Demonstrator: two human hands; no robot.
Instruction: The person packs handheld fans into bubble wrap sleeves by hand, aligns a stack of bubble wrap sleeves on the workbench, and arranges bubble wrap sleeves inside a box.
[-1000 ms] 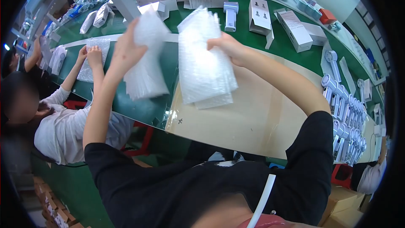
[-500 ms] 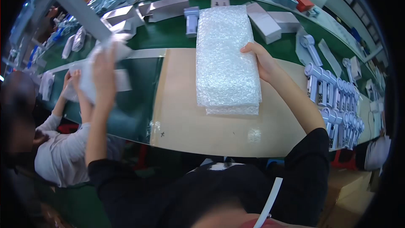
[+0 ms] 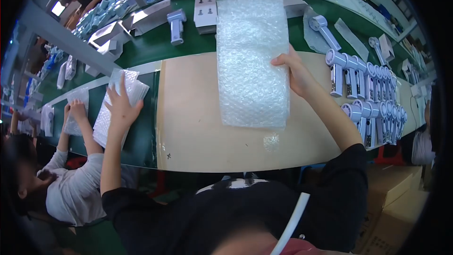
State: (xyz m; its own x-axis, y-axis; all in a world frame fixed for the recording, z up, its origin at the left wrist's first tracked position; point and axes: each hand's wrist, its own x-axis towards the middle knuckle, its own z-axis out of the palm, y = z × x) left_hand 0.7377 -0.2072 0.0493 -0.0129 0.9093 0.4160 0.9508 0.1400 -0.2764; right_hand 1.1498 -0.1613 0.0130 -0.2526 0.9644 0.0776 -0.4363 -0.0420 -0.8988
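My right hand (image 3: 298, 73) grips the right edge of a stack of clear bubble wrap sheets (image 3: 252, 66), thumb on top, holding it above the tan board. On the left, my left hand (image 3: 123, 108) has its fingers spread and holds nothing. It is over or against another stack of bubble wrap sheets (image 3: 104, 120), which lies on the green mat; whether the palm touches it I cannot tell.
A co-worker's hands (image 3: 77, 108) handle bubble wrap at the left. Rows of lilac round-headed handheld devices (image 3: 351, 78) stand at the right edge of the tan board (image 3: 198, 141). White boxes (image 3: 205, 19) and a single lilac device (image 3: 176, 27) lie beyond. A metal post (image 3: 71, 38) rises at left.
My left hand, blurred with bubble wrap in it before, is now spread open, and that stack lies on the mat. My right hand still holds its stack. The camera view has shifted.
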